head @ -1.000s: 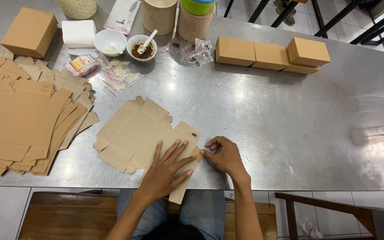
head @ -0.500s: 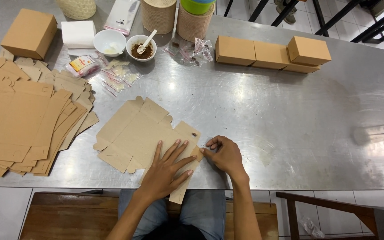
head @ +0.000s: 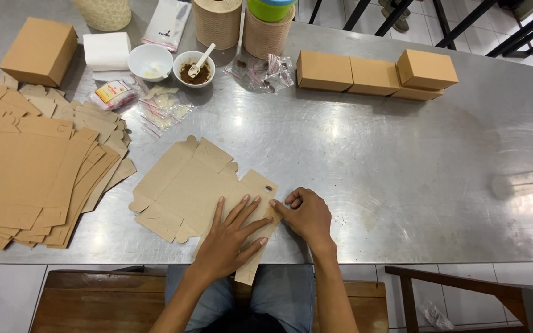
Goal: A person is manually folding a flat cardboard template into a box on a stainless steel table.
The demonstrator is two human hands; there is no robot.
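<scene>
Brown cardboard, a flat die-cut box blank point(head: 192, 185), lies unfolded on the steel table point(head: 402, 160) near its front edge, its long near flap hanging over the edge toward the person's lap. The left hand point(head: 229, 237) rests flat on the right part of the blank, fingers spread and stretched out, pressing the sheet down rather than gripping it. The right hand point(head: 303, 216) sits just right of it, loosely curled, its fingertips pinching or pressing the blank's right edge beside a small slot; whether it actually grips the edge cannot be told. Most of the blank spreads to the left and far side of both hands.

At the far left a large stack of flat blanks point(head: 32, 166) fans out, with one folded box point(head: 38, 50) beyond it. Far across the table stand a white bowl point(head: 150, 61), a bowl of brown powder with a spoon point(head: 194, 69), small plastic sachets point(head: 165, 108), two woven round containers point(head: 242, 24), and a row of closed brown boxes point(head: 374, 74) to the right.
</scene>
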